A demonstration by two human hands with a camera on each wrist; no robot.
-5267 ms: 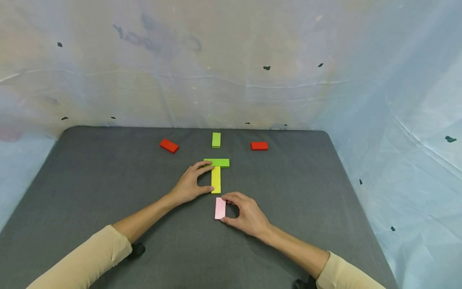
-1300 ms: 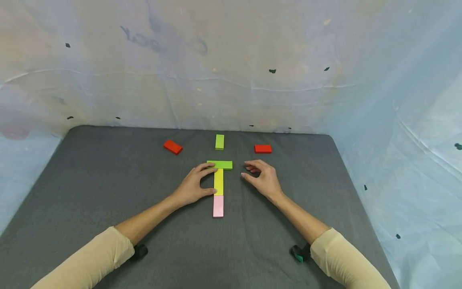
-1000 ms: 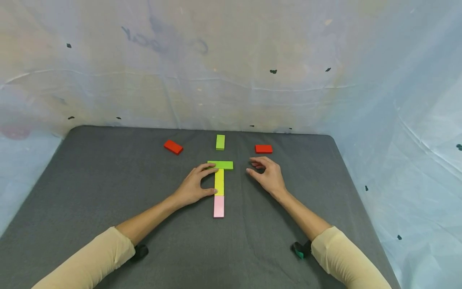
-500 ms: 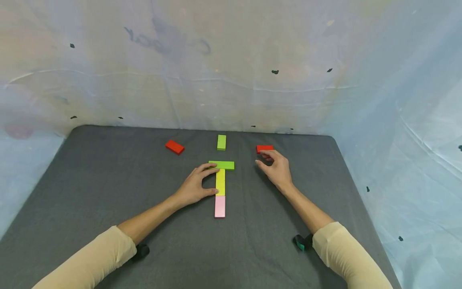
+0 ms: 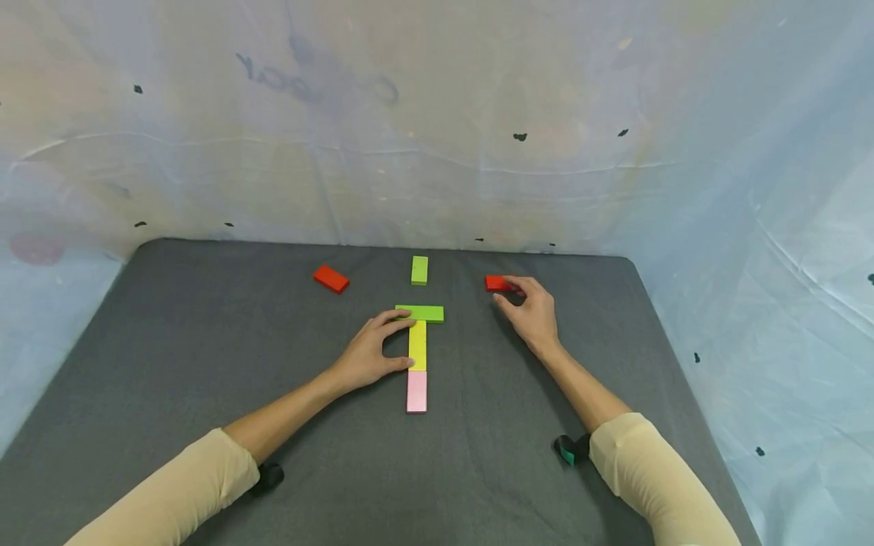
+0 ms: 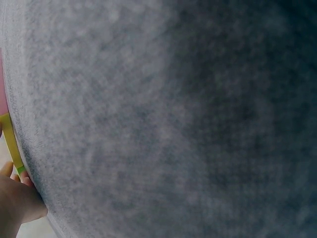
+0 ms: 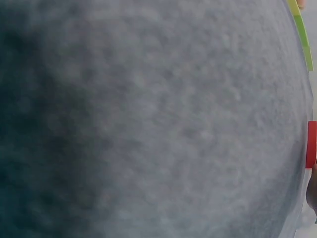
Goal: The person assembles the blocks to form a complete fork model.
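A green block (image 5: 419, 313) lies crosswise on the grey mat (image 5: 205, 341), with a yellow block (image 5: 417, 345) and a pink block (image 5: 416, 391) in a line below it, forming a T. My left hand (image 5: 403, 343) rests beside the T, index finger on the green block's left end and thumb at the yellow block's lower left edge. My right hand (image 5: 507, 290) is at the far right, fingers curled over the right end of a red block (image 5: 495, 283), thumb at its near side. In the right wrist view, only a strip of the red block (image 7: 311, 144) shows.
A second red block (image 5: 331, 278) lies at the far left, and a small green block (image 5: 419, 270) sits just beyond the T. Pale plastic sheeting (image 5: 437, 152) walls in the mat at the back and on both sides.
My right hand left the pink block, which now joins the yellow one, and moved forward and right onto the red block. The left hand has stayed in place.
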